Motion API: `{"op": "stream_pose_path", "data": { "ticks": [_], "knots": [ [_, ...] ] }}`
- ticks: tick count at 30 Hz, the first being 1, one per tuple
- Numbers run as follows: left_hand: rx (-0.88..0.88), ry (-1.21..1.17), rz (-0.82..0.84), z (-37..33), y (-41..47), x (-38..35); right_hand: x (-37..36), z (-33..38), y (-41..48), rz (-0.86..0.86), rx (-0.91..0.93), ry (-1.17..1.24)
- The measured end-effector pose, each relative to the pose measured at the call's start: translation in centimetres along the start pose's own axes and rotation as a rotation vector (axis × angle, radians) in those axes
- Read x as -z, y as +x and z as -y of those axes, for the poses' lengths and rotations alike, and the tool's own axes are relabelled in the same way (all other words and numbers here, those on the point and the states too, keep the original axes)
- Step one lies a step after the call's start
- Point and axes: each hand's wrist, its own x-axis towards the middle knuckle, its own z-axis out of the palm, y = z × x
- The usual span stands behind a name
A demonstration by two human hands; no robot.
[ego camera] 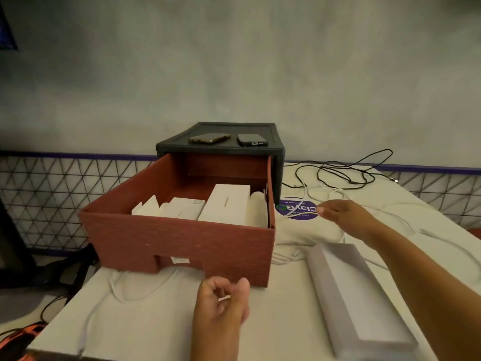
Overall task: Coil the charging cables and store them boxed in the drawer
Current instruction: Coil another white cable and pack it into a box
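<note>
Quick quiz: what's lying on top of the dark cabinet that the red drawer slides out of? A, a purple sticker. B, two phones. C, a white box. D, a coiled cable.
B: a gold phone and a dark phone lie flat side by side on top of the cabinet; the white boxes sit down in the open drawer.

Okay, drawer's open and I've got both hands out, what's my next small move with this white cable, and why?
Probably draw the white cable back toward the left hand to start a loop. The right hand pinches it over the purple sticker, it lies uncoiled, and the left hand grips a small white piece, possibly its end.
</note>
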Motion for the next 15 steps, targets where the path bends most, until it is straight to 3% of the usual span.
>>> {"op": "stream_pose_path", "data": {
  "ticks": [5, 9, 12, 15],
  "knots": [
    [-0.112, 0.382, 0.376, 1.8, -3.1, -2.2, 0.2, -2.4, -3.9, -0.048, -0.077, 0.157],
    [-0.112, 0.848, 0.641, 3.1, -4.2, -4.0, -1.4, -3.7, -6.0, -0.065, -0.147, 0.304],
    [-0.234, 1.128, 0.722, 3.9, -4.5, -5.1, -2.2, -4.3, -6.8, -0.142, -0.182, 0.277],
    [-0.362, 1.261, 0.794, 4.2, -4.5, -5.5, -2.4, -4.3, -7.4, -0.162, -0.226, 0.389]
  ]
}}
